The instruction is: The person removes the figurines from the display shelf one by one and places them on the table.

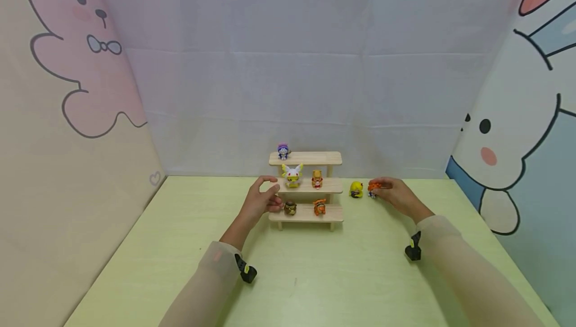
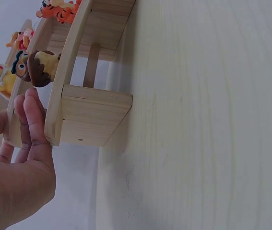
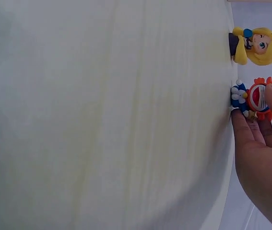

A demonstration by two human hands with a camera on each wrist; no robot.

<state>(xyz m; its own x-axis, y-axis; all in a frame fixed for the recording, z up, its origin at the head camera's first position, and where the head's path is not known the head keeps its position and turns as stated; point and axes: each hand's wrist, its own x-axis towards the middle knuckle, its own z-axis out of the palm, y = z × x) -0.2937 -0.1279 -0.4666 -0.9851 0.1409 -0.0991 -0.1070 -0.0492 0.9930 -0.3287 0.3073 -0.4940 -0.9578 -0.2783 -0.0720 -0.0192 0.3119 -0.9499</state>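
My left hand (image 1: 258,202) is at the left end of a three-tier wooden display shelf (image 1: 330,185), its fingertips right at the boards. In the left wrist view, the thumb is beside the middle board and two fairly straight fingers (image 2: 36,127) extend along the lowest one, close below the brown owl figurine (image 2: 42,67). To the right of the shelf, my right hand (image 1: 396,196) pinches a small figurine with an orange mane and blue body (image 3: 257,98) between thumb and fingers, low by the tabletop. Next to it sits a yellow-haired figurine (image 1: 356,190).
On the shelf stand a purple-hatted figurine (image 1: 283,151) up top, a white-eared yellow figurine (image 1: 292,176) and a bear figurine (image 1: 317,179) in the middle, and an orange tiger figurine (image 1: 319,207) below. Cartoon-printed cloth walls (image 1: 297,87) surround the pale table (image 1: 315,277).
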